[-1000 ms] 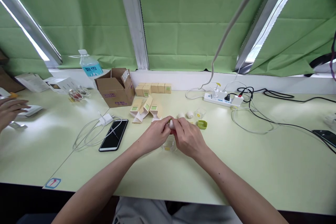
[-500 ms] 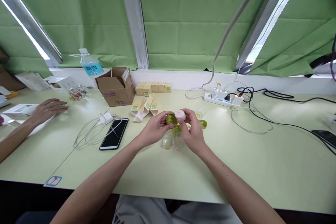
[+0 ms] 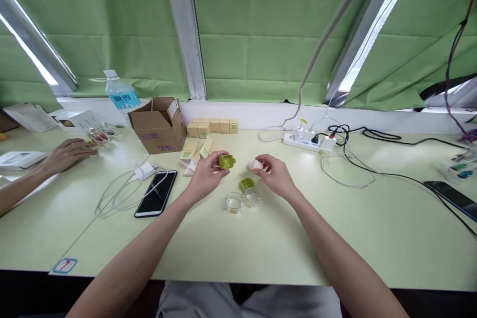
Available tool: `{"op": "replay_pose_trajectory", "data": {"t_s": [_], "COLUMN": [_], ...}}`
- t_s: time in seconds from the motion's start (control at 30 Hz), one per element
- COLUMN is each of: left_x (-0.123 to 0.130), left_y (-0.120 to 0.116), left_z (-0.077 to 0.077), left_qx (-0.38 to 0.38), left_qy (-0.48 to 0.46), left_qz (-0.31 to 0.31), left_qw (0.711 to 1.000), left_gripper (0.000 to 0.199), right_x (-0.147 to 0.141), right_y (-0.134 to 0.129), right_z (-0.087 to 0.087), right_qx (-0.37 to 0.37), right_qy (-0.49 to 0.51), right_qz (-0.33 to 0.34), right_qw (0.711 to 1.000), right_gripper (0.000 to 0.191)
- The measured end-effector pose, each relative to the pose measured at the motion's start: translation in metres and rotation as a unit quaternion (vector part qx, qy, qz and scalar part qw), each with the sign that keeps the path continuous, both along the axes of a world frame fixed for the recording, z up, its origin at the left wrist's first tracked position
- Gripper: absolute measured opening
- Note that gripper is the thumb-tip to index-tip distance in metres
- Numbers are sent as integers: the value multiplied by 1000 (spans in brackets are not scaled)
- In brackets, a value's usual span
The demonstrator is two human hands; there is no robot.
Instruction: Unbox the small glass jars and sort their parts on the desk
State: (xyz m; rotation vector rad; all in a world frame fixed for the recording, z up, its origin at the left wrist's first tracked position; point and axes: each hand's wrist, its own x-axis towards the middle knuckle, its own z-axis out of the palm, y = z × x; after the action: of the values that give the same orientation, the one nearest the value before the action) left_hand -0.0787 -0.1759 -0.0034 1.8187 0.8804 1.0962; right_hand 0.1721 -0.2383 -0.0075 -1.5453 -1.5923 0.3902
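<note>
My left hand (image 3: 205, 175) pinches a small olive-green plastic shell (image 3: 227, 161), its hollow side turned towards me, above the table. Between the fingertips of my right hand (image 3: 276, 175) is a small rounded white piece (image 3: 255, 164), apart from the shell. Below and between the hands, a second green shell (image 3: 246, 185) lies on the table. Close in front of it stand two clear plastic containers, one at the left (image 3: 234, 202) and one at the right (image 3: 252, 198). My right hand partly hides what lies behind it.
Small tan boxes (image 3: 214, 125) line the back beside an open cardboard box (image 3: 160, 131). A phone (image 3: 156, 194) with a white charger cable (image 3: 118, 191) lies left. Back right is a power strip (image 3: 307, 143) with cables. Another person's hand (image 3: 69, 155) rests at far left.
My hands have moved apart: the green shell went left in my left hand, and the white piece stayed in my right. The clear containers now show fully. The view has shifted slightly.
</note>
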Motion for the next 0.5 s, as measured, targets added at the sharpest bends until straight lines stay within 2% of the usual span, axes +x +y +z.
{"op": "replay_pose_trajectory", "data": {"t_s": [0.1,0.17,0.27,0.5], "left_x": [1,2,2,0], "left_y": [2,3,5,6], "left_z": [-3,-5,-6,-9], "left_qx": [10,9,3,14], "left_qy": [-3,-8,-16,-23], "left_qz": [-1,-7,-19,-34], "left_qw": [1000,1000,1000,999], "left_gripper": [49,48,48,48], "right_x": [-18,-30,-44,-58], "right_y": [10,18,28,42], "right_z": [1,3,1,-13], "right_qx": [-33,-42,-41,-49], "right_qy": [-203,-281,-315,-355], "right_qz": [-18,-19,-29,-75], "right_qw": [978,959,948,931], "right_gripper": [24,20,20,39]}}
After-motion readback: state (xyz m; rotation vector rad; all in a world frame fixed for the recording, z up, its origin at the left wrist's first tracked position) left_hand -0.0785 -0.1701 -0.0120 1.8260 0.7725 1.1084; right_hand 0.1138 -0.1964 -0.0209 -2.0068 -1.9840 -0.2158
